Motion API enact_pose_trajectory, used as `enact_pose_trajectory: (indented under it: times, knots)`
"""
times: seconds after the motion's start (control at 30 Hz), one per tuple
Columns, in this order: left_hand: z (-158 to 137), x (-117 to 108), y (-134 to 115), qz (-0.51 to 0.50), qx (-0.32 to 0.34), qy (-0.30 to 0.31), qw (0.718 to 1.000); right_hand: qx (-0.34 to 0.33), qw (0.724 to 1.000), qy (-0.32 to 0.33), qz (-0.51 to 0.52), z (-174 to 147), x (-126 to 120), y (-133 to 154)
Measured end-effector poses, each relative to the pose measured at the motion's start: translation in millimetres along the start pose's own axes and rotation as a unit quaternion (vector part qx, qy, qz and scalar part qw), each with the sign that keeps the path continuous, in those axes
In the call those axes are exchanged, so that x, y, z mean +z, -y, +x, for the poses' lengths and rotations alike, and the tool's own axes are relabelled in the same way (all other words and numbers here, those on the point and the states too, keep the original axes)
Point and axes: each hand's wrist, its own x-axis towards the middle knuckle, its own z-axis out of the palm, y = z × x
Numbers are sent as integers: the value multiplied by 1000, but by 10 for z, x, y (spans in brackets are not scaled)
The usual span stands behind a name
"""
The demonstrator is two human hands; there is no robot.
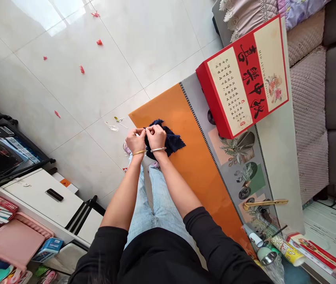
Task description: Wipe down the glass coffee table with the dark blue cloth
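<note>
A crumpled piece of dark navy cloth [172, 138] lies partly on the orange end of the table, with a ragged edge to the right. My left hand [135, 141] and my right hand [156, 137] meet at the cloth's upper left side, fingertips pinched close together. The right hand lies over the cloth and closes on its edge. In the left hand the pinch also seems to be on that edge, though the fingers hide the exact spot. A gold bracelet circles the left wrist and a silver bangle the right.
On the table [203, 169] stands a large red and cream gift box [244, 79]. Cups and a wooden brush-like item [265, 203] are at its near right. Red scraps [82, 69] lie scattered on the tiled floor. Shelves and a white drawer cabinet [43, 193] flank the left.
</note>
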Motion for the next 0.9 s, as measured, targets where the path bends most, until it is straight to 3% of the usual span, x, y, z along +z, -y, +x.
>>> enact_pose_trajectory:
  times: [0.23, 0.43, 0.6, 0.9]
  knots:
    - [-93, -28, 32, 28, -26, 5, 999, 4, 1000, 8, 20, -76, -11, -50]
    - [65, -6, -18, 7, -4, -3, 1000, -3, 999, -2, 34, 69, 23, -2]
    - [-32, -33, 6, 34, -31, 7, 999, 0, 999, 8, 32, -30, -1, -49]
    - [22, -32, 0, 25, -16, 14, 999, 0, 999, -1, 33, 6, 3, -26]
